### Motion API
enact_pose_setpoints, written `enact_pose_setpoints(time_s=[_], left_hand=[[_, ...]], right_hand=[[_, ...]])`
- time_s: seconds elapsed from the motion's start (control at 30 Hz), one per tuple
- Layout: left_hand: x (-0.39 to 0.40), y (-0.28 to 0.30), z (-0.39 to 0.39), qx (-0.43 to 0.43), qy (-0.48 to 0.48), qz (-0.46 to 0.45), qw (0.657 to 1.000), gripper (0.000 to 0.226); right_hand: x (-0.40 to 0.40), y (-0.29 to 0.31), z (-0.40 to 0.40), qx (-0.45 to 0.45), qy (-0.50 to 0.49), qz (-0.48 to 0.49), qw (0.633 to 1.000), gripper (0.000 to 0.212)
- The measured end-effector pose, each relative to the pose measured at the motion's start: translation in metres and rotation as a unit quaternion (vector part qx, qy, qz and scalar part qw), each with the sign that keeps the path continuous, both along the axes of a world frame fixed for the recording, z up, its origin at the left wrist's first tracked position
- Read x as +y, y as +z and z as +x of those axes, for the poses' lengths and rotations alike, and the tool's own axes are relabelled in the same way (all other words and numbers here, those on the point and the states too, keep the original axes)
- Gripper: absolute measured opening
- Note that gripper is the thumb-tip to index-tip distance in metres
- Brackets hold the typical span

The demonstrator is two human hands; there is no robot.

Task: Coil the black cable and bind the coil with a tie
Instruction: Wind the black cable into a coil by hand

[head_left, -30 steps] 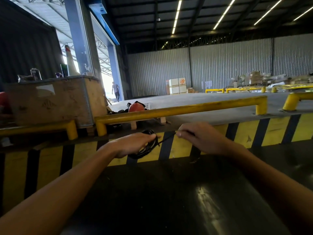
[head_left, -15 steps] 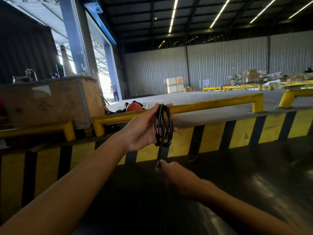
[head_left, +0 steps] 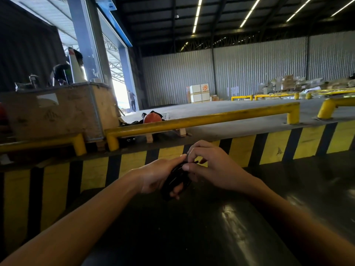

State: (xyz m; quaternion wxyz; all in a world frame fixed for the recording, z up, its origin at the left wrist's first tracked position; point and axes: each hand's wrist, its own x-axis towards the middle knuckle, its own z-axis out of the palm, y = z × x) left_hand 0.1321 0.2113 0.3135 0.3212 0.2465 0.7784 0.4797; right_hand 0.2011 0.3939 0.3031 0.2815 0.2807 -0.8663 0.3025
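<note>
The black cable coil is bunched in my left hand, which wraps around it from the left, in front of the yellow and black striped wall. My right hand is against the coil's top right, thumb and forefinger pinched on a short black end sticking out there. Whether that end is the cable's tail or a tie I cannot tell. Most of the coil is hidden between the two hands.
A dark shiny surface lies below my arms. Behind the striped wall runs a yellow guard rail. A wooden crate stands at the left, an orange helmet beside it. A person stands far off in the doorway.
My left hand lowered the coil from an upright, raised hold to a lower, flatter one. My right hand came up from below and now pinches at the coil's top.
</note>
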Motion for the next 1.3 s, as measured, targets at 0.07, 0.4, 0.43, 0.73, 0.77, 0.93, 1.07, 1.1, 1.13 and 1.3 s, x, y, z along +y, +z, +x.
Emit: enact_pose_setpoints(time_s=[0.07,0.4,0.43,0.73,0.77,0.93,1.07,1.1,1.13,1.3], left_hand=[[0.003,-0.003,0.003,0.04,0.013,-0.006,0.999,0.064],[0.008,-0.026,0.018,0.061,0.127,0.037,0.989,0.058],[0.008,-0.031,0.017,0.1,0.133,0.043,0.985,0.059],[-0.004,-0.096,0.017,0.259,0.172,-0.047,0.949,0.064],[-0.009,-0.106,0.019,0.246,0.168,-0.058,0.953,0.054],[-0.036,-0.171,0.027,0.182,0.162,-0.095,0.965,0.031],[-0.063,-0.234,0.036,0.137,0.177,-0.143,0.964,0.03],[-0.071,-0.249,0.04,0.123,0.175,-0.158,0.964,0.03],[-0.078,-0.262,0.044,0.109,0.172,-0.169,0.964,0.03],[-0.107,-0.306,0.067,0.054,0.161,-0.215,0.962,0.025]], right_hand=[[-0.001,-0.011,-0.003,-0.058,0.029,-0.058,0.996,0.013],[-0.017,-0.065,-0.011,-0.161,0.054,-0.333,0.928,0.021],[-0.021,-0.07,-0.012,-0.157,0.042,-0.35,0.922,0.021],[-0.05,-0.141,-0.015,-0.21,-0.004,-0.486,0.849,0.013],[-0.052,-0.152,-0.014,-0.229,-0.004,-0.483,0.845,0.014],[-0.056,-0.221,-0.004,-0.351,-0.015,-0.425,0.834,0.013],[-0.049,-0.298,0.014,-0.435,-0.128,-0.235,0.86,0.005],[-0.044,-0.317,0.021,-0.464,-0.15,-0.148,0.86,0.011],[-0.04,-0.335,0.029,-0.495,-0.167,-0.069,0.85,0.019],[-0.038,-0.391,0.077,-0.572,-0.217,0.067,0.788,0.039]])
